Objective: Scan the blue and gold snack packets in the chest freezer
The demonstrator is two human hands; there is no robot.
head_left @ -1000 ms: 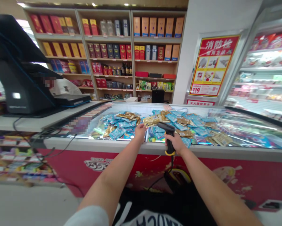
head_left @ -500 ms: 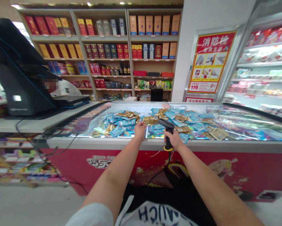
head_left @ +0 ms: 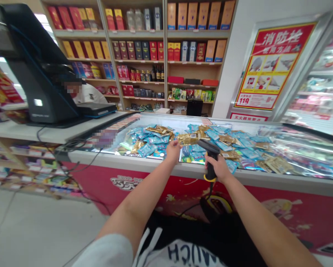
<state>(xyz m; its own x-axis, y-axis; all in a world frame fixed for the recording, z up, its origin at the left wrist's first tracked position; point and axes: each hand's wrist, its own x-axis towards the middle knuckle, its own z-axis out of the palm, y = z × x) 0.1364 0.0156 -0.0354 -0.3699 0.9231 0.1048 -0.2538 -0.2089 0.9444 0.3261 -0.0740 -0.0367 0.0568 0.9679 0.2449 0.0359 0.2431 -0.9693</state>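
Note:
My left hand [head_left: 173, 151] is closed in a pinch at the left end of a gold packet [head_left: 188, 139], over the glass top of the chest freezer. In my right hand [head_left: 220, 167] is a black barcode scanner [head_left: 209, 148] with a yellow ring at the base of its grip. The scanner's head points left toward the gold packet, and its cable hangs down the freezer front. Blue and gold packets lie in two loose heaps, a left heap [head_left: 156, 139] and a larger right heap [head_left: 233, 142], one on each side of the pinched packet.
The red-fronted chest freezer [head_left: 149, 193] spans the space before me. At left, a checkout terminal [head_left: 41, 85] stands on a counter [head_left: 49, 133], with loose cables beside it. A person [head_left: 90, 93] is behind it. Boxed goods fill a shelf unit [head_left: 166, 33] at the back.
The view has turned left and slightly down, so the surroundings sit further right in the picture. Both hands keep their holds, with the scanner still directed toward the gold packet.

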